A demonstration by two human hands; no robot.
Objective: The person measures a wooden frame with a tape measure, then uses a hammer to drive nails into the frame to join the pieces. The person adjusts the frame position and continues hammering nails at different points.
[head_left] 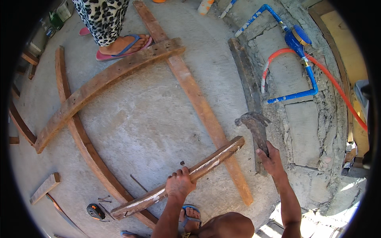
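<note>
Gripped in the right hand point(270, 159), a claw hammer point(254, 125) hung raised; the left hand point(179, 184) clamped a paint-streaked batten point(186, 176), lying near across a long plank point(198, 101). By my read, no blow had landed yet. Loose nails point(104, 198) waited at left, other timbers unjoined.

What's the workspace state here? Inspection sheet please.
Surface: bare concrete floor, rough and dusty.
Job's things: whitewashed wooden batten lying across a long plank; claw hammer raised, head up.
Clutter: crossed planks, short offcut, tape measure, loose nails.
Grippers: left hand pressing on the batten; right hand gripping the hammer handle.
Cables: red hose beside blue pipework with a water meter.
Surroundings: another person's sandalled foot on a plank; cracked masonry ledge.
</note>
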